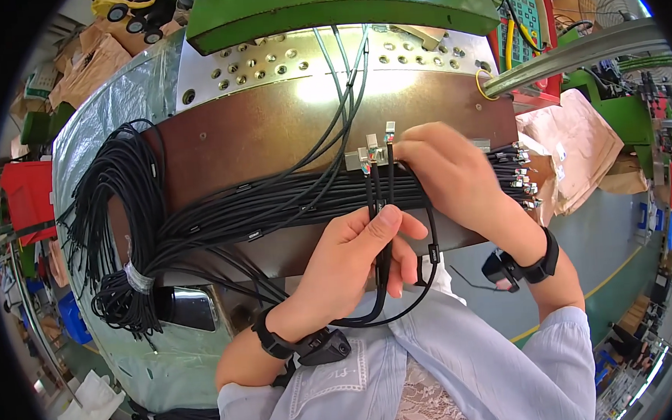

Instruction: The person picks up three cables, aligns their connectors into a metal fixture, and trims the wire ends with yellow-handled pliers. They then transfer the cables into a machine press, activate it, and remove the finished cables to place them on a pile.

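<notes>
My left hand [361, 247] is closed round a few black cables [383, 265], thumb pressed on top. Their upper ends stand up side by side, with small silvery connectors [372, 141] and short coloured wires showing. Just right of these ends, my right hand [453, 172] is pinched on another black cable [432, 231]; the tip between its fingers is hidden. That cable hangs down and loops back left under my left hand. Behind both hands a thick bundle of black cables [274, 206] lies across a brown work board [231, 135].
A tied coil of black cables [138, 277] hangs at the board's left end, beside a dark phone-like slab [186, 308]. More connector ends [525, 175] stick out at the right. Above stand a perforated metal plate [250, 65] and a green machine [339, 9]; cables run up beneath it.
</notes>
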Motion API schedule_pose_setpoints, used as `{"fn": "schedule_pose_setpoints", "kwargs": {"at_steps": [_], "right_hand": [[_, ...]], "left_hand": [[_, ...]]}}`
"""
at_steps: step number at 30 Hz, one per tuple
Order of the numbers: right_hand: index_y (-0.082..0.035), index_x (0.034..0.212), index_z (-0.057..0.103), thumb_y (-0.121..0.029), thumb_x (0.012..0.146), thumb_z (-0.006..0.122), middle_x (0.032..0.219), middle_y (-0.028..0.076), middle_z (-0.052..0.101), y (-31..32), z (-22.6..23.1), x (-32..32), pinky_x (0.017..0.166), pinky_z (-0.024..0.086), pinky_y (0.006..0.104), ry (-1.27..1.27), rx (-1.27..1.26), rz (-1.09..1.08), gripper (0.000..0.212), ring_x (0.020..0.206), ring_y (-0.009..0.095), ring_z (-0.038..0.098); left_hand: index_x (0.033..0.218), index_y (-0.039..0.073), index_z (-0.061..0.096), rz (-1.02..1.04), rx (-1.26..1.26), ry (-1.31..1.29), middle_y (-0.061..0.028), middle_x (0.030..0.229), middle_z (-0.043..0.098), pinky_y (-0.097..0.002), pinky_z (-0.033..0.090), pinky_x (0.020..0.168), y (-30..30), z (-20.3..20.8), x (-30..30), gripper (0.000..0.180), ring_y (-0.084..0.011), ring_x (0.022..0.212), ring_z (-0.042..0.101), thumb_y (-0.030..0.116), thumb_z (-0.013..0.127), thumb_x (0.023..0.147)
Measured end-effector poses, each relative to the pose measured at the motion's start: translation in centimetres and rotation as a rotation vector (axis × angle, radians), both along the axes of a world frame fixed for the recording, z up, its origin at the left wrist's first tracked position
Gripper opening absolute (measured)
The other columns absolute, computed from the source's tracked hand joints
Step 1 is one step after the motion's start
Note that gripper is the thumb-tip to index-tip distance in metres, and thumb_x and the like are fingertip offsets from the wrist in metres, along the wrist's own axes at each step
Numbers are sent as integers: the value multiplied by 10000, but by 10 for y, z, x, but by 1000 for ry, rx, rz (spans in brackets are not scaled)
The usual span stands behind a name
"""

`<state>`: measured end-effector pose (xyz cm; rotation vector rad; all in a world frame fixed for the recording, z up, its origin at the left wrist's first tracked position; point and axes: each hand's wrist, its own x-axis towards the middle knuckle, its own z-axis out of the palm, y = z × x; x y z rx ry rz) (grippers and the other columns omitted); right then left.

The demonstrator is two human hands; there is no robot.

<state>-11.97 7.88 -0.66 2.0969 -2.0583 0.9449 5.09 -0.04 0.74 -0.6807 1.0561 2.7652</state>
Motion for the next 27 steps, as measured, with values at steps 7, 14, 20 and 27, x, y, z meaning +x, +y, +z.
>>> {"fn": "schedule_pose_setpoints", "kwargs": {"at_steps": [7, 14, 20, 27], "right_hand": [[-20, 866, 579, 43, 719, 642, 902, 107, 605, 12, -6, -8, 672, 485, 330, -225, -68, -128, 171, 794, 272, 594], [-28, 882, 584, 39, 716, 646, 887, 103, 600, 17, -17, -16, 683, 478, 332, -187, 88, -96, 190, 787, 267, 590], [-32, 851, 566, 35, 713, 649, 877, 99, 594, 17, 25, -19, 702, 474, 338, 43, 53, -18, 173, 791, 271, 581], [-31, 848, 561, 23, 710, 675, 881, 102, 612, 42, 7, -47, 682, 488, 330, 143, 44, -124, 187, 780, 270, 595]], "left_hand": [[1027, -47, 561, -9, 31, -141, -133, 687, 627, -228, 454, 484, 14, 27, -6, 410, -151, 518, 563, 318, 378, 996], [1032, -65, 560, -68, -19, -14, -131, 663, 624, -232, 464, 492, -4, 15, -4, 420, -148, 502, 566, 319, 396, 990], [1025, -67, 564, -184, 34, -27, -132, 662, 624, -229, 456, 489, -2, 16, -18, 400, -141, 499, 560, 291, 389, 993], [1152, -64, 553, -227, -737, 264, -124, 696, 646, -212, 450, 502, 2, 23, -8, 419, -121, 503, 554, 255, 330, 997]]}}
